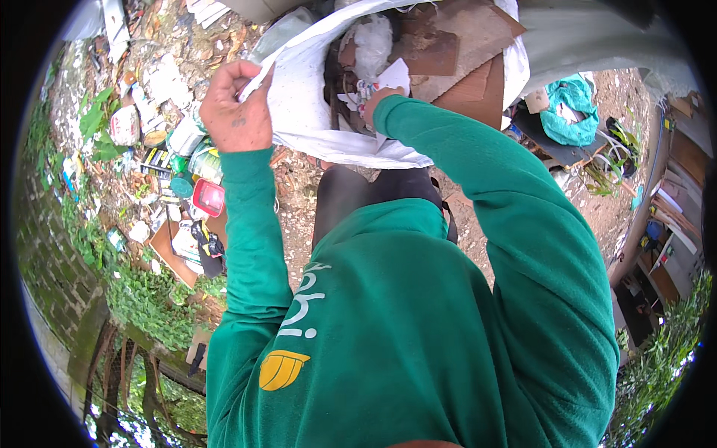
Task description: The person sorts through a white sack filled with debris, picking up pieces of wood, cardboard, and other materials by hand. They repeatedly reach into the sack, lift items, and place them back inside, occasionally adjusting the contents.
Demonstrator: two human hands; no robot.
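A large white woven sack [299,97] stands open in front of me, its rim folded outward. My left hand [237,112] is closed on the left side of that rim, with the thumb and fingers pinching the fabric. Inside the mouth of the sack, my right hand [382,101] is closed around scraps of white printed paper [394,76], which stick out around it; its fingertips are partly hidden. Beyond this hand lie pieces of brown cardboard [467,56] and a clump of clear plastic film [372,46]. The bottom of the sack is hidden.
Scattered rubbish covers the ground at left, including a red plastic tub [208,197] and green leaves [103,123]. A teal bag [569,112] lies at right on a dark flat piece. A mossy block wall [60,246] borders the left; boards and cardboard [676,216] stack at far right.
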